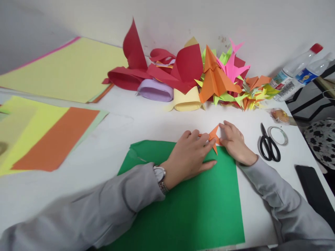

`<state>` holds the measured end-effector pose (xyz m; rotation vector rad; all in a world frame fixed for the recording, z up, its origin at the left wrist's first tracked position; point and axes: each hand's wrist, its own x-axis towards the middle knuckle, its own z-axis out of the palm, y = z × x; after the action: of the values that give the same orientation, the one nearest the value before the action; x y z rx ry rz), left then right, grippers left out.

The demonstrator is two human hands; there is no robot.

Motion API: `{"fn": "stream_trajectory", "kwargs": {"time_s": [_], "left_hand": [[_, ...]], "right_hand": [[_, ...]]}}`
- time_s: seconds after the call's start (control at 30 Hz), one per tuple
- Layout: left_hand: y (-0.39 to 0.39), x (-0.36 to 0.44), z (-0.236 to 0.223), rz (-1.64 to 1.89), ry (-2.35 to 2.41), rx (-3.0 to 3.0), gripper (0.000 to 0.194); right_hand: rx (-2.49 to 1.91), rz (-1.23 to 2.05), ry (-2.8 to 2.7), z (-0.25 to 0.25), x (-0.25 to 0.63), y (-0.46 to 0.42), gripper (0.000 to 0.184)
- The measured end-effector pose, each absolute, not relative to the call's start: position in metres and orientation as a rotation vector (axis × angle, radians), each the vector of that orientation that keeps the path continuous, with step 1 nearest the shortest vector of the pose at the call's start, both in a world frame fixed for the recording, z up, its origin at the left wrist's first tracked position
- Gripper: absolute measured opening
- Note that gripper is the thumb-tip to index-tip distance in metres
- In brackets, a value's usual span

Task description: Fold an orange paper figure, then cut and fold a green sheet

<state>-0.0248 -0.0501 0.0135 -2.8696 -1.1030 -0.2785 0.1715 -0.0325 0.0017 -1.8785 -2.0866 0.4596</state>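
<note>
A small orange folded paper figure (215, 134) with pointed tips lies at the far edge of a green paper sheet (204, 205). My left hand (187, 155), a watch on its wrist, rests over the figure's left part. Its fingers are stretched out and its thumb is apart, with the fingertips touching the orange paper. On the other side, my right hand (234, 143) has its thumb and fingers closed at the figure's right edge. Part of the figure is hidden beneath my left fingers.
Behind stand red paper shapes (188, 66), a lilac paper band (155, 90) and a pile of folded figures with an orange paper plane (216, 78). Coloured sheets (57, 139) lie left. Black-handled scissors (269, 144), a tape roll (278, 136), a black phone-like slab (314, 188) and bottles (300, 66) are right.
</note>
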Motion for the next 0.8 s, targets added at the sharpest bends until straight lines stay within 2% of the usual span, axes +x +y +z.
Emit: {"fn": "stream_trajectory", "kwargs": {"time_s": [0.13, 0.3, 0.8], "left_hand": [[-0.0507, -0.0248, 0.0134, -0.281, -1.112, -2.877, 0.058], [-0.0506, -0.0249, 0.0140, -0.265, -1.130, -2.887, 0.060], [-0.0512, -0.0247, 0.0113, -0.257, -1.172, -2.898, 0.063]], "right_hand": [[-1.889, 0.452, -2.063, 0.0026, 0.1719, -0.0328, 0.043], [-1.869, 0.350, -2.130, 0.0037, 0.1665, -0.0354, 0.044], [-1.915, 0.382, -2.054, 0.0008, 0.1673, -0.0319, 0.044]]}}
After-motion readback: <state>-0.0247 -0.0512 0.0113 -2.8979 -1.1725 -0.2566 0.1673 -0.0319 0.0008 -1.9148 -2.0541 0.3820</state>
